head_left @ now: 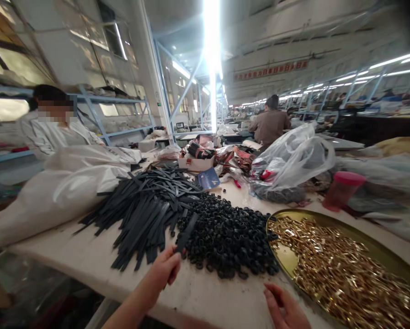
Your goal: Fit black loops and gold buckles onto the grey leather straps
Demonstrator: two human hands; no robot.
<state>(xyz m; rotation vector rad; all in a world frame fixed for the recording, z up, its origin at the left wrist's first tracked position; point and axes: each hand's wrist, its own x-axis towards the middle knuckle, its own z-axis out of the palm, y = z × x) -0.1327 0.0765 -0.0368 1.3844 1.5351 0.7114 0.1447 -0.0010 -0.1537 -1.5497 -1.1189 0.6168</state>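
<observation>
My left hand (167,267) is closed on a flat black strip (187,230), which points up and away from me. Behind it lies a wide pile of black strips (143,214). A heap of small black loops (228,237) sits to the right of that hand. Near the table's front edge, my right hand (282,304) has its thumb and fingers close together; whether anything small is between them cannot be made out. Beside it on the right, a gold oval tray (287,260) holds many gold metal buckles (335,265).
A white sack (64,196) lies on the table (201,292) at left. Farther back are a small box (196,163), a blue card (209,178), a clear plastic bag (294,157) and a pink-lidded jar (343,189). Two people are beyond the table.
</observation>
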